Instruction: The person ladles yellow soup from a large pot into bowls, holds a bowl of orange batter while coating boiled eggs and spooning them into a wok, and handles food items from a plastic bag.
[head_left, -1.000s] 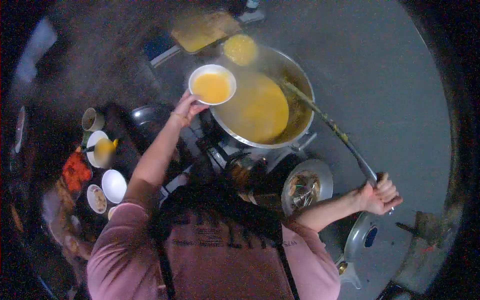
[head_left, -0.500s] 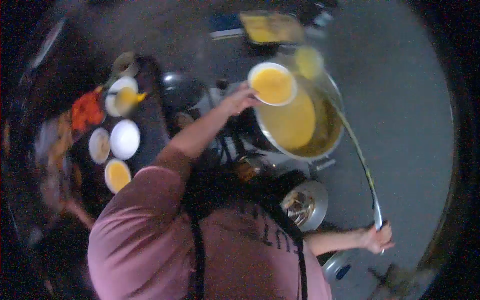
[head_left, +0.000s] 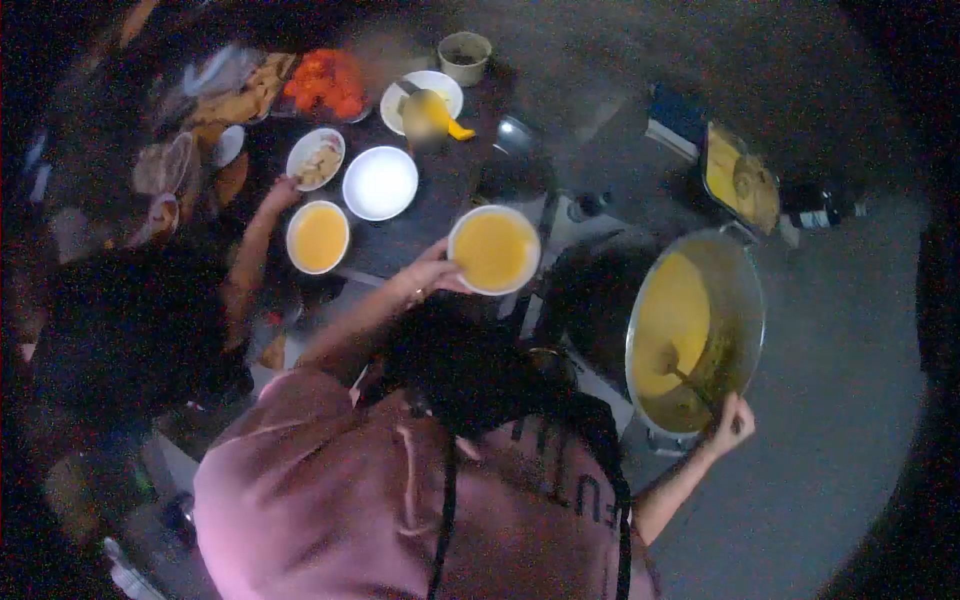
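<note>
A dark counter [head_left: 390, 242] carries a cluster of dishes. Taking the plain white bowl [head_left: 381, 184] as the middle of the clock, a bowl of yellow-orange liquid [head_left: 318, 238] sits at 8 o'clock, and a bowl of pale pieces [head_left: 317, 160] at 10, just beside it. Farther out at 10 lies golden-brown food [head_left: 250, 92], its details blurred. A tray of orange-red food [head_left: 326, 86] sits at 11. At 1 o'clock, a white dish [head_left: 451, 92] has a blurred, yellow-ended object [head_left: 459, 131] over it; beyond stands a beige tub [head_left: 464, 60] with dark contents.
</note>
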